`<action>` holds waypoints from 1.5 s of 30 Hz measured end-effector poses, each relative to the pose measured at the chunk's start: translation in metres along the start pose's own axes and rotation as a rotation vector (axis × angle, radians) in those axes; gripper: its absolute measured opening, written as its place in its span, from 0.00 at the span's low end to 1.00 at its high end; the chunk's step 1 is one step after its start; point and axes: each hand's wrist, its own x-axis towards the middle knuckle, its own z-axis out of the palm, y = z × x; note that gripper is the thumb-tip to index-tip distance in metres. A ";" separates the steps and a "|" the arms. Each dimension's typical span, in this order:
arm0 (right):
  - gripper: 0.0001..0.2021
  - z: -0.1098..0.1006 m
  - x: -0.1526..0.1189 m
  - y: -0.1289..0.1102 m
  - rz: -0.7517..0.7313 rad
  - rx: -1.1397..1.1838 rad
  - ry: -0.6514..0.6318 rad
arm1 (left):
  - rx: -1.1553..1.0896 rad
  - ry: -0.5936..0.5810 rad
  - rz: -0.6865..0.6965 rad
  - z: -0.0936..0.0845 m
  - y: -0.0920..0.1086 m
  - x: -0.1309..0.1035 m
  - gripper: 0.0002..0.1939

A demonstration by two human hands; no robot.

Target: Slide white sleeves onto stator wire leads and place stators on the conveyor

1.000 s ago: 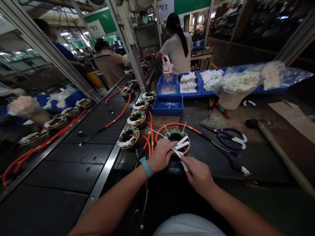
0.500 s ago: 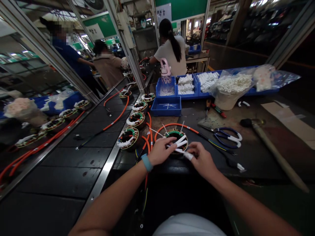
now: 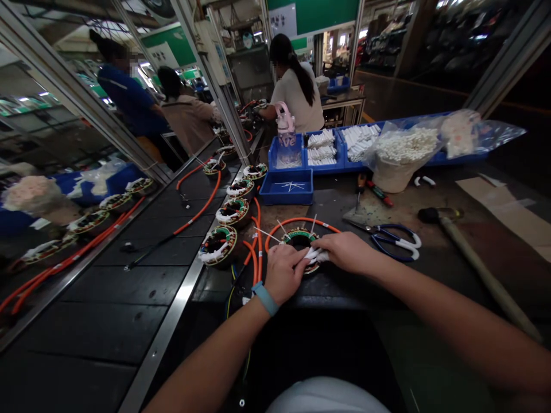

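Observation:
A ring-shaped motor stator (image 3: 296,235) with copper windings and a green inner rim sits on the bench before me, an orange cable (image 3: 297,220) curving behind it. Thin white ties stick up from its far side. My left hand (image 3: 283,271) is closed at the near left rim, its fingers on white insulating sleeves (image 3: 313,256). From the right, my right hand (image 3: 349,251) pinches the same sleeves over the near right rim. Fingers partly hide the sleeves and the near windings.
Several similar stators (image 3: 218,245) line the conveyor's metal edge (image 3: 185,298) at left. Behind stand a shallow blue tray (image 3: 286,195) and blue bins of white sleeves (image 3: 322,150). Blue-handled scissors (image 3: 396,241), a screwdriver (image 3: 360,186) and a hammer (image 3: 477,269) lie right. People work beyond.
My right hand has moved in over the stator's near right rim and closed on the white sleeves, which were fanned out before. My left hand has turned and drawn in around them.

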 end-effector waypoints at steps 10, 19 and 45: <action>0.13 -0.027 0.045 0.006 -0.071 -0.113 -0.340 | 0.286 -0.137 -0.013 -0.006 0.033 0.003 0.18; 0.11 -0.020 0.017 0.006 -0.137 -0.089 -0.308 | 0.230 -0.110 0.057 0.011 0.022 0.000 0.14; 0.11 0.001 0.013 0.044 -0.408 0.021 -0.019 | 0.128 -0.022 0.140 0.017 0.008 0.003 0.14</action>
